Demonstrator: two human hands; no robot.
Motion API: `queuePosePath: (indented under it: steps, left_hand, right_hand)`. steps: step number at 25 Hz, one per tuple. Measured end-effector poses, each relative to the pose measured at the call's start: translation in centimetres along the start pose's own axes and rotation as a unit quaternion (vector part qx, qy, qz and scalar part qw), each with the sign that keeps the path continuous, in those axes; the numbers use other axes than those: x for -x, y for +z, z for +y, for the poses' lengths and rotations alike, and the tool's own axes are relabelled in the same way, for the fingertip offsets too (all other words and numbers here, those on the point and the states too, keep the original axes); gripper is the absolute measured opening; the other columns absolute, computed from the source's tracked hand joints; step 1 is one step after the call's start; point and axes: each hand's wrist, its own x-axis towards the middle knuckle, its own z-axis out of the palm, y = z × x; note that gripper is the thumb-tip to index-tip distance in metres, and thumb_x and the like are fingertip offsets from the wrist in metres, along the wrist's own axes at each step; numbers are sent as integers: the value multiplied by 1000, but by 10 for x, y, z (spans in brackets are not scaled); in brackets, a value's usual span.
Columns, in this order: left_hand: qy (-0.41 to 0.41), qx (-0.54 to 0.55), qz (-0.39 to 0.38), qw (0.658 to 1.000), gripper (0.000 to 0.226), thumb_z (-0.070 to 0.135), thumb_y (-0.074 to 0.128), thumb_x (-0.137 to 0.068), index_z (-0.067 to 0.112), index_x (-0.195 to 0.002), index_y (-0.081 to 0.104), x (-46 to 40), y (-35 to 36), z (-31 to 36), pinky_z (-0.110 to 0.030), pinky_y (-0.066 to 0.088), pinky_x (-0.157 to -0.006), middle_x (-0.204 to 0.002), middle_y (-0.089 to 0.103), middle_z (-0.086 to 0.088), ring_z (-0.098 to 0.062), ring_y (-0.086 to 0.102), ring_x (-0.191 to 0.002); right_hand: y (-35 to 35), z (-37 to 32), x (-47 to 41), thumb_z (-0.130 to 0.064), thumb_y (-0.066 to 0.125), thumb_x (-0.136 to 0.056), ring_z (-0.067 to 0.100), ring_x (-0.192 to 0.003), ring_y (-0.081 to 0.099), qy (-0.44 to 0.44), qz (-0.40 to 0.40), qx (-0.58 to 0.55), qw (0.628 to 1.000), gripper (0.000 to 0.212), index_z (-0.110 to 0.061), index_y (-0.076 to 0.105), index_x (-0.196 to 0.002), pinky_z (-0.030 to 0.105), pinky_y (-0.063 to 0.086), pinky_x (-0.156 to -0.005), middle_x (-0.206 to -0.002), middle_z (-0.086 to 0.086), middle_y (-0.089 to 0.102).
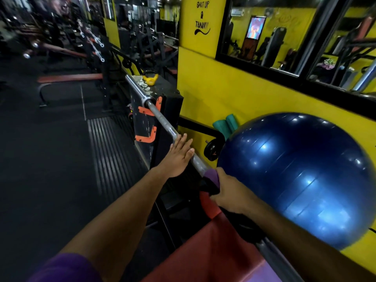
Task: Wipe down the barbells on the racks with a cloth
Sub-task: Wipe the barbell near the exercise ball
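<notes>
A steel barbell [160, 119] lies across a black rack with orange hooks [148, 110], running from upper left to lower right. My left hand [179, 157] rests flat on the bar with straight fingers. Just below it, my right hand [230, 192] grips a purple and red cloth [211, 178] wrapped round the bar's knurled part. The bar's near end is hidden behind my right arm.
A big blue exercise ball [301, 176] sits right of the bar against the yellow wall [223, 94]. A red bench pad [215, 247] lies under my arms. A yellow kettlebell [150, 78] stands on a black box behind the rack. Dark floor stretches left.
</notes>
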Motion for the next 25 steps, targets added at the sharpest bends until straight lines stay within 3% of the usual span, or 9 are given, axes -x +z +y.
queuePosePath:
  steps: [3,7,9,11,14,17,25]
  left_hand:
    - [18,-80,0,997,59,45,19,-110,23,-162,4,-1,-15,-19,-44,-8,-125,-169,-11,7,-7,-17,-153]
    - [-6,-136,-41,990,61,46,16,-110,21,-162,-4,-18,-47,-44,-47,-5,-126,-168,-13,5,-11,-14,-154]
    - [-3,-158,-65,985,61,45,16,-110,21,-162,-4,-32,-58,-52,-48,-5,-125,-168,-13,5,-12,-12,-154]
    - [0,-147,-81,986,61,46,15,-110,23,-161,-7,-41,-60,-58,-49,-6,-125,-168,-15,7,-11,-13,-154]
    - [24,-117,-89,989,61,49,14,-109,26,-160,-12,-42,-58,-69,-45,-12,-122,-165,-22,12,-7,-19,-151]
    - [48,-138,-77,986,60,48,14,-109,28,-160,-10,-48,-64,-81,-43,-15,-120,-165,-21,15,-6,-19,-151]
    - [6,-71,-44,996,60,48,14,-109,24,-162,-3,-90,-70,-104,-45,-13,-124,-166,-19,10,-4,-27,-148]
  right_hand:
    - [2,3,26,-40,64,-87,19,-109,51,-43,59,147,986,89,-30,7,-155,34,51,-85,-131,1,40]
    - [-7,-17,-12,-34,66,-81,22,-118,47,-93,154,185,966,96,-26,7,-157,37,49,-95,-140,3,37]
    - [4,-34,-35,-38,66,-84,28,-122,47,-46,112,218,968,101,-25,-1,-158,41,50,-93,-148,9,30]
    - [19,-42,-50,-38,66,-89,30,-112,55,20,47,252,966,102,-24,-8,-159,38,49,-78,-147,16,30]
    - [28,-42,-57,-33,65,-91,26,-97,62,44,52,278,958,100,-22,-7,-159,34,48,-67,-139,17,39]
    - [29,-44,-63,-31,65,-91,23,-95,63,54,65,291,953,98,-20,-6,-158,32,49,-65,-141,16,38]
    - [22,-65,-111,-22,68,-88,26,-100,63,44,33,268,962,99,-21,-2,-158,33,45,-65,-143,18,37]
